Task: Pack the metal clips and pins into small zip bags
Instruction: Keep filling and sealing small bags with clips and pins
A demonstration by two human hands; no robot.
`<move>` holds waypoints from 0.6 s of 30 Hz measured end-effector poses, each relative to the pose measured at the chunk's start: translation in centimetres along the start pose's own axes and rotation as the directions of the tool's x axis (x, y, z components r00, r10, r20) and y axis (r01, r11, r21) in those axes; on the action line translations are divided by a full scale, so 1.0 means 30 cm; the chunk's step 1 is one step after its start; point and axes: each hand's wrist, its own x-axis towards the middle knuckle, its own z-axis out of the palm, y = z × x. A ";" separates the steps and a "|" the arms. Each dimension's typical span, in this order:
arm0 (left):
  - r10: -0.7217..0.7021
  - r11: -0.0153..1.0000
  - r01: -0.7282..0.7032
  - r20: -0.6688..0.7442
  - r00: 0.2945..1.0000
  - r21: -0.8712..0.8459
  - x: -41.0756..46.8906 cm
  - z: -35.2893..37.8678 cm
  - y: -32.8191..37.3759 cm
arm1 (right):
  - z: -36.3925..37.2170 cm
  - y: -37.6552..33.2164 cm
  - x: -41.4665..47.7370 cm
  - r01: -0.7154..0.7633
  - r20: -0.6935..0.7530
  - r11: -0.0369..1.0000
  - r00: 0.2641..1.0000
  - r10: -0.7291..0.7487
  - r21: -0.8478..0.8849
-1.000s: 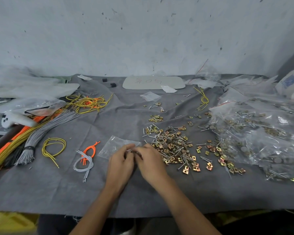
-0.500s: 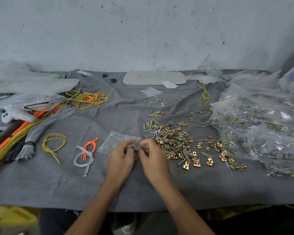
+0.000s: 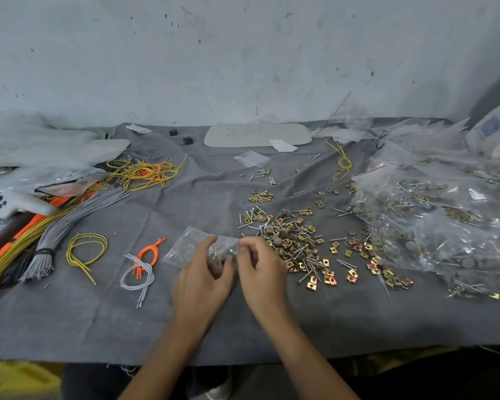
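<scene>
A small clear zip bag (image 3: 189,246) lies on the grey cloth at centre front, with pins and a few small parts showing inside its near end. My left hand (image 3: 204,280) holds that end of the bag, thumb and fingers curled around it. My right hand (image 3: 261,272) pinches the same end from the right. Just right of my hands spreads a loose pile of brass clips and steel pins (image 3: 298,243). More clips (image 3: 370,267) are scattered further right.
Filled clear bags (image 3: 439,220) heap up at the right. Grey, yellow and orange wire bundles (image 3: 55,226) lie at the left, with small wire loops (image 3: 140,267) near my left hand. A white plate (image 3: 257,134) and plastic sheets (image 3: 41,148) sit at the back.
Both hands have stayed together at the bag's end. The bag's near end has been lifted slightly between the fingers, and the view has tilted a little.
</scene>
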 end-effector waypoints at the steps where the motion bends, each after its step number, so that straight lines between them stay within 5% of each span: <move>1: -0.005 1.000 0.005 -0.022 1.000 0.022 -0.015 -0.007 -0.005 | -0.002 0.002 -0.001 -0.006 -0.021 1.000 1.000 0.007 0.018; 11: 0.237 0.908 -0.246 0.068 0.969 0.340 -0.062 -0.049 -0.047 | -0.011 -0.005 0.002 -0.138 -0.085 0.978 0.985 0.152 0.158; 18: 0.391 0.892 -0.331 -0.159 0.906 0.309 0.023 -0.181 0.051 | -0.020 -0.015 0.010 -0.181 -0.132 0.957 0.968 0.215 0.228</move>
